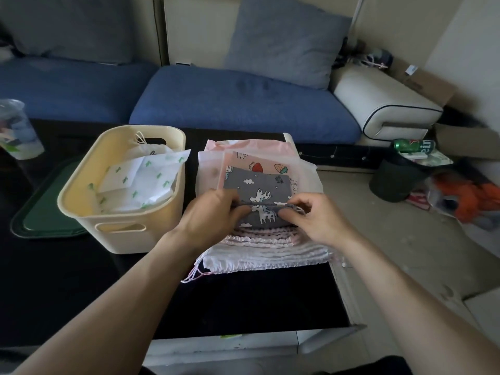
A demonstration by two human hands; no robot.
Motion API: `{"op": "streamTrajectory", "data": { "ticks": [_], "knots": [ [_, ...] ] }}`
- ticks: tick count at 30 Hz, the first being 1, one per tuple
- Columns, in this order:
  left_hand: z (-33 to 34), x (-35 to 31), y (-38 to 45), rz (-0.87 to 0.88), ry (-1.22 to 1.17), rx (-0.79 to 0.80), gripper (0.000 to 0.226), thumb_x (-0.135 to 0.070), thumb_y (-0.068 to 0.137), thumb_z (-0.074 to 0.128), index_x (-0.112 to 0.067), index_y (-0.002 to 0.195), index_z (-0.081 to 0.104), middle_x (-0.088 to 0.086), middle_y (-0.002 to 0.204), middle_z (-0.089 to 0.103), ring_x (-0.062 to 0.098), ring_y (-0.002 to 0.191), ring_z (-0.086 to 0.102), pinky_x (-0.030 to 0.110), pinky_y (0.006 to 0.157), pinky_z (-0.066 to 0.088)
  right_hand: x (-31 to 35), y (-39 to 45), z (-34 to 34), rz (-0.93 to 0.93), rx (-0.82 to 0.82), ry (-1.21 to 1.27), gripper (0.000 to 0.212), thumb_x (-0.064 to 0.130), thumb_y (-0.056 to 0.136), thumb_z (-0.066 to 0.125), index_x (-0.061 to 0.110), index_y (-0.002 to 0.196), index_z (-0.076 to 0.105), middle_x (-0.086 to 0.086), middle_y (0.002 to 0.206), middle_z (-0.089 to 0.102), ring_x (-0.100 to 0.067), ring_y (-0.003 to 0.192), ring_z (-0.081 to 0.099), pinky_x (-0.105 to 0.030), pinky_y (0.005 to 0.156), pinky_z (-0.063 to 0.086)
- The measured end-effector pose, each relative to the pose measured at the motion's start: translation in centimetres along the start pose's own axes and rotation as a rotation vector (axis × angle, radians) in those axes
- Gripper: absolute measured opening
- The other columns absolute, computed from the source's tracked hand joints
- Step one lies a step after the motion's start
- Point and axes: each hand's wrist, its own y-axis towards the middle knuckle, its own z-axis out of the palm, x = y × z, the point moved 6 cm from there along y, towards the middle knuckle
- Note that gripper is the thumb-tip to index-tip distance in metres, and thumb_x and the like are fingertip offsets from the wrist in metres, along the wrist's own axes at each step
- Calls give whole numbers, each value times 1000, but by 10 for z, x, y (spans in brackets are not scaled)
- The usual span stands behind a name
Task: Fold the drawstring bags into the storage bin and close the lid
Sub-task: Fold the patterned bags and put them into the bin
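Note:
A grey drawstring bag [257, 185] printed with white unicorns lies on top of a stack of pink and white drawstring bags [270, 250] on the black table. My left hand [213, 212] pinches the bag's near gathered edge on the left. My right hand [313, 215] pinches the same edge on the right. The edge is lifted slightly off the stack. A cream storage bin [121, 234] stands left of the stack, and a white bag with green cactus prints [140, 180] lies inside it. Under the bin's left side lies a dark green lid [40, 212].
A blue sofa [238, 104] with a grey cushion runs behind the table. A plastic cup [16, 131] stands at the table's far left. On the floor to the right are a black waste bin [395, 180] and orange cloth [470, 201]. The table's right edge is close to the stack.

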Motion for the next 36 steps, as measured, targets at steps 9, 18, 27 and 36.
{"op": "streamTrajectory", "data": {
  "ticks": [9, 18, 27, 36],
  "knots": [
    [3, 10, -12, -19, -119, 196, 23, -35, 82, 78, -16, 82, 66, -2, 63, 67, 14, 59, 64, 31, 57, 51, -11, -6, -12, 31, 54, -125, 15, 21, 99, 63, 28, 86, 68, 6, 80, 75, -14, 71, 72, -40, 69, 56],
    [-19, 18, -19, -156, -461, -16, 28, -34, 71, 86, -18, 85, 68, 5, 58, 67, 20, 34, 58, 22, 37, 45, -23, -2, -27, 40, -97, -69, 42, 52, 97, 52, 16, 83, 68, 2, 56, 59, -12, 48, 49, -33, 51, 39],
    [-14, 15, -15, -107, -138, -40, 33, -48, 83, 72, -19, 68, 68, -6, 55, 64, 7, 50, 59, 25, 48, 48, -34, -7, -50, 221, -428, 242, 38, 43, 90, 69, 19, 61, 70, 7, 61, 68, -11, 54, 64, -32, 57, 55],
    [-14, 21, -15, -226, -475, -171, 58, -49, 95, 58, -16, 50, 42, -7, 40, 38, 6, 37, 33, 15, 40, 31, -12, -7, -46, 187, -262, 1025, 50, 22, 97, 56, 21, 49, 44, -11, 91, 75, -16, 89, 72, -36, 89, 53]
  ]
}}
